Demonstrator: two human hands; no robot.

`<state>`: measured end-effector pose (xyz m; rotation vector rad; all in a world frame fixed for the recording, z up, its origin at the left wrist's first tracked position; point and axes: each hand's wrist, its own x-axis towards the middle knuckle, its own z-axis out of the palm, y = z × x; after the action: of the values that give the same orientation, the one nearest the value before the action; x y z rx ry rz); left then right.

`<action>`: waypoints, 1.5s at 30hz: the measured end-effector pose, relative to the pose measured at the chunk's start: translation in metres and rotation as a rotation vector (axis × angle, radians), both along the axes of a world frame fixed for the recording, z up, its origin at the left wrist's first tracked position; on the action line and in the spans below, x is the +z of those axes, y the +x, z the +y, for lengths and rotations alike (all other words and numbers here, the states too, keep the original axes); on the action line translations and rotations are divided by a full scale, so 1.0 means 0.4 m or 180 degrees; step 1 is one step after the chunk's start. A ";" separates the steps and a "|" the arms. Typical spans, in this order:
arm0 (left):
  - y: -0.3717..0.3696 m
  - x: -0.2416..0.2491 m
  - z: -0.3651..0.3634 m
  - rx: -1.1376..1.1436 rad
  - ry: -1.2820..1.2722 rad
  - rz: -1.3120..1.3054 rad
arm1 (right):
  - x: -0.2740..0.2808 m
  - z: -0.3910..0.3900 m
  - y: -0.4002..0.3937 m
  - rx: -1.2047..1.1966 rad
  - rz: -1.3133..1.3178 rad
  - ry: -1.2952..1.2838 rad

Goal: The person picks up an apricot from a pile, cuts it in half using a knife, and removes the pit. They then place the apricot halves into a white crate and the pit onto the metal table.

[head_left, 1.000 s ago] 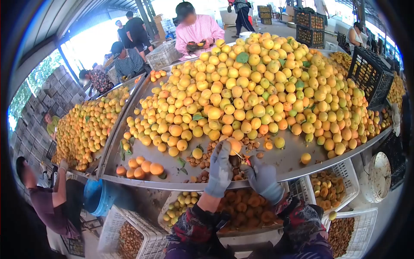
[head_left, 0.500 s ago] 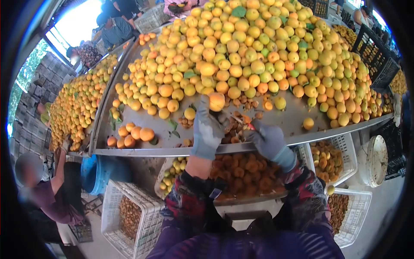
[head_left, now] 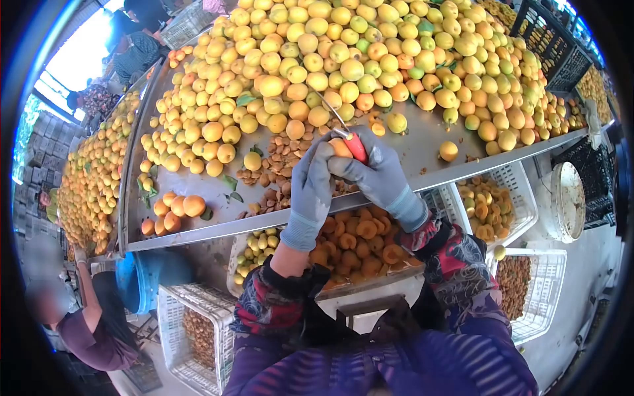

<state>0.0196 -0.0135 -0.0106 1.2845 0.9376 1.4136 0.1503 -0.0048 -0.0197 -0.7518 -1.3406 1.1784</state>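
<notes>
My left hand (head_left: 312, 181), in a grey glove, is closed around an apricot (head_left: 341, 148), mostly hidden by fingers. Pressed close beside it, my gloved right hand (head_left: 382, 173) grips a knife (head_left: 357, 146) by its red handle; the slim metal blade points up and away, toward the heap. Both hands meet above the front edge of a metal table (head_left: 422, 162). Apricot pits (head_left: 281, 158) lie scattered on the metal just left of and beyond my hands. Below my wrists sits a crate of halved apricots (head_left: 364, 239).
A large apricot heap (head_left: 330, 59) covers the back of the table. Several apricots (head_left: 173, 210) sit at its left front. White crates (head_left: 191, 330) of pits stand on both sides below, with a blue bucket (head_left: 137, 277) and a white bucket (head_left: 566, 201). A co-worker (head_left: 89, 323) is at left.
My hands have come together; the right one has risen to the left hand with the knife, whose blade now points upward. The camera view has shifted, and more pits and halves show.
</notes>
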 end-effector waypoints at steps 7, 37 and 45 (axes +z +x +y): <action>0.022 0.054 -0.040 -0.0261 -0.1696 -0.0316 | 0.009 -0.027 0.022 -0.0466 -0.1062 0.0563; 0.005 0.008 -0.051 -0.0283 -0.0928 -0.0608 | 0.013 -0.044 0.054 0.0200 0.0554 -0.1408; 0.007 0.014 -0.051 -0.0379 -0.0818 -0.0568 | 0.019 -0.055 0.032 -0.0238 0.0143 -0.0922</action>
<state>0.0223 -0.0339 -0.0048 0.9898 0.8750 1.2479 0.1633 -0.0268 -0.0120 -0.9676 -1.1075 1.3374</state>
